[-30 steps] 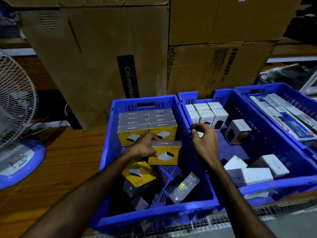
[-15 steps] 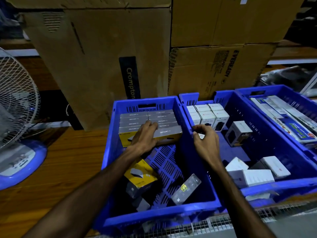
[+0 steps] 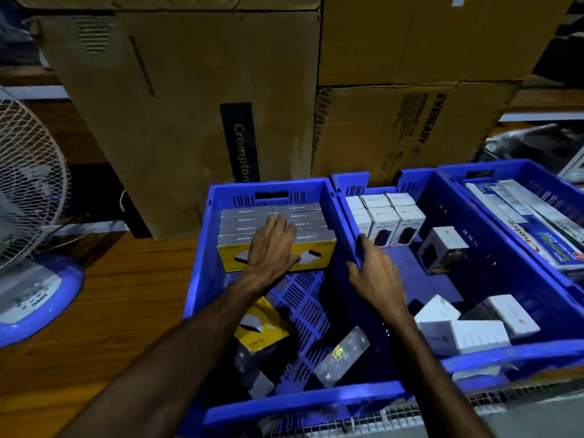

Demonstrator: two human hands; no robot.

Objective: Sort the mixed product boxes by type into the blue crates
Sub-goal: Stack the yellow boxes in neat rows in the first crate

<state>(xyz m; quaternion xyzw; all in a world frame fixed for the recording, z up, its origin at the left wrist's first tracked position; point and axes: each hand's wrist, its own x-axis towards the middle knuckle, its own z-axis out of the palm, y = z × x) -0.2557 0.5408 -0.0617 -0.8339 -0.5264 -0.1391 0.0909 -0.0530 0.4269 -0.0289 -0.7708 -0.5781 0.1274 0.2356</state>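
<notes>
The left blue crate [image 3: 202, 248] holds a tidy row of yellow-and-grey boxes [image 3: 317, 252] at its far end. My left hand [image 3: 271, 248] lies flat on that row, fingers spread over the grey tops, palm against the front box. A loose yellow box [image 3: 262, 327] and a long grey box [image 3: 343, 355] lie on the crate floor nearer me. My right hand [image 3: 376, 276] grips the rim between the left crate and the middle crate [image 3: 448, 197]. The middle crate has white boxes [image 3: 384, 222] lined up at the back, one tilted white box [image 3: 442, 248] and loose white ones [image 3: 474, 333] in front.
A third blue crate [image 3: 512, 170] at the right holds long flat printed boxes [image 3: 543, 229]. Big cardboard cartons [image 3: 189, 105] stand right behind the crates. A table fan [image 3: 28, 216] with a blue base stands on the wooden table [image 3: 110, 311] at the left.
My left hand pushed a yellow box back into the row at the crate's far end and now rests flat on it. My right hand stayed on the rim.
</notes>
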